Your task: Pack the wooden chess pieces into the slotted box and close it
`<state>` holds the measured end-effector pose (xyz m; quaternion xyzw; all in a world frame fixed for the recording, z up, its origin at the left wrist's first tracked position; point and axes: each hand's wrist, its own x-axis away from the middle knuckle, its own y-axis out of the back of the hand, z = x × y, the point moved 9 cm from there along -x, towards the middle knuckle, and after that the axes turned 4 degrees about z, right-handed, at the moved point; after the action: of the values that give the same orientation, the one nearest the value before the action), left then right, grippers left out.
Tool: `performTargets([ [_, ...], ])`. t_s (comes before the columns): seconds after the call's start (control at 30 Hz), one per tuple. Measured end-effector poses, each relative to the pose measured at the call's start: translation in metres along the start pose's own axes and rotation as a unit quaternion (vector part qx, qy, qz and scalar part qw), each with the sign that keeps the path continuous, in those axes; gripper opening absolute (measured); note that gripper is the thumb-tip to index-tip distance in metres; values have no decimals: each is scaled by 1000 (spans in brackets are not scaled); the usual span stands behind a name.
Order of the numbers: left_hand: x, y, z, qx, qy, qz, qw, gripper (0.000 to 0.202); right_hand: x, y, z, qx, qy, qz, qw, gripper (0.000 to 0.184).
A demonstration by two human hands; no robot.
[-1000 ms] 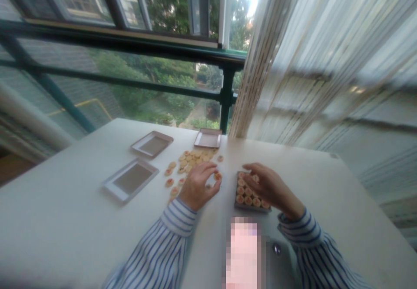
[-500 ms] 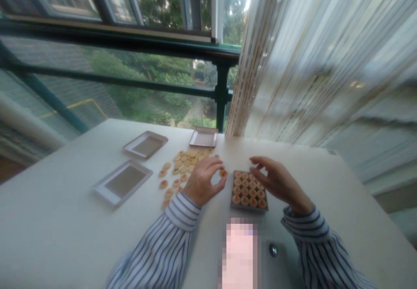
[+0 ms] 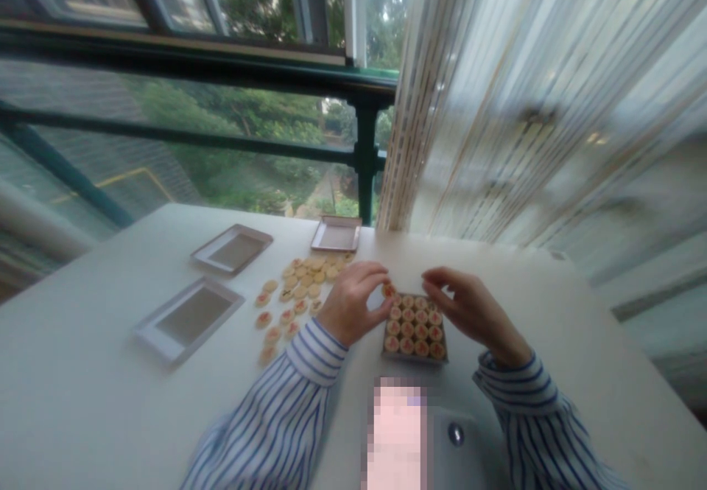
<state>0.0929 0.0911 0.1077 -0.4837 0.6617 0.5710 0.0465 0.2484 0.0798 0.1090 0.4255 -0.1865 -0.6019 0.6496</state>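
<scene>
My left hand point(image 3: 351, 303) pinches a round wooden Chinese chess piece point(image 3: 389, 289) with a red character between thumb and fingertips. It is held just above the far left corner of a small square box point(image 3: 415, 359). Rows of Chinese chess pieces point(image 3: 407, 329) with red characters lie flat in that box. Beside the box's far right corner, my right hand point(image 3: 470, 310) hovers with its fingers curved and a gap before the thumb; I see nothing in it. Loose pieces point(image 3: 303, 281) are spread on the white table left of my left hand, some with red or dark marks, others plain.
Two shallow trays or lids, one nearer point(image 3: 191, 320) and one farther point(image 3: 233, 249), lie on the left of the table point(image 3: 82, 372). Another tray point(image 3: 336, 234) sits at the far edge. A pixelated patch and a grey object point(image 3: 456, 435) are near me. A string curtain point(image 3: 524, 107) hangs behind.
My left hand has carried the piece from left of the box to its far left corner. My right hand stays by the box's right side. The whole view has shifted slightly.
</scene>
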Motion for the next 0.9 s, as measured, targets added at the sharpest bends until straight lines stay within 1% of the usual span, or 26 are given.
performTargets([
  [0.1, -6, -5, -2, 11, -9, 1, 1000, 17, 0, -1, -1, -28, 0, 4, 1000, 21],
  [0.33, -20, -16, -9, 34, -29, 9, 999, 18, 1, -5, -12, -97, -20, 11, 995, 20],
  [0.47, -27, -19, -14, 43, -47, 6, 998, 15, -1, -8, -15, -119, -30, 17, 992, 20],
  [0.6, -33, -21, -16, 47, -59, 16, 997, 12, -2, -10, -17, -127, -35, 23, 991, 20],
  [0.9, -29, -24, -8, 44, -56, 22, 997, 17, -6, -20, -21, -184, -56, 43, 980, 20],
])
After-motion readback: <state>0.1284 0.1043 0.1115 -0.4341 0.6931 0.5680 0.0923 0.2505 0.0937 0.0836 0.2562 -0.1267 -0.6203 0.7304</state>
